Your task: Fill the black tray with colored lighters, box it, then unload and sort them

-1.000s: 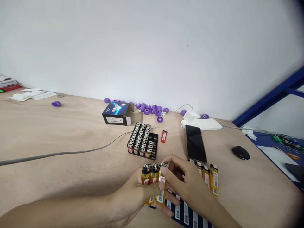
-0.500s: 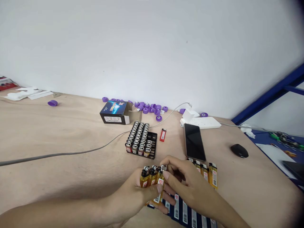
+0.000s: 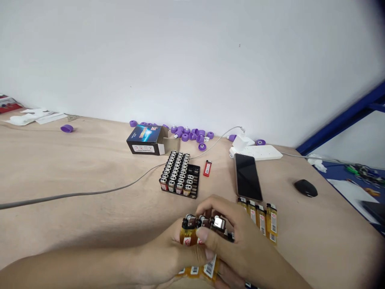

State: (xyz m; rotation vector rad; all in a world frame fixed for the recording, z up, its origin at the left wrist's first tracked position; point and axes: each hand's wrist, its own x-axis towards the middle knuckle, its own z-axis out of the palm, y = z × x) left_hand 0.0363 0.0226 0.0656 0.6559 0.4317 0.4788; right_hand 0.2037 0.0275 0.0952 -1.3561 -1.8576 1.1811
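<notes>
The left hand (image 3: 177, 257) has its fingers closed round a row of yellow lighters (image 3: 189, 237), thumb laid across their labels; the right hand (image 3: 240, 237) curves over the row's right end, its thumb against the lighters near their metal tops, though I cannot tell whether its bent fingers pinch one. The desk (image 3: 75, 168) lies broadly open at left, crossed by a grey cable (image 3: 105, 190); the black tray (image 3: 195, 190) of lighters sits just ahead of the hands; the phone (image 3: 248, 176) stands close beyond the right one; the mouse (image 3: 305, 188) is near the desk's right edge. The held lighters' lower parts are partly covered; dark shapes under the right hand are hard to make out.
</notes>
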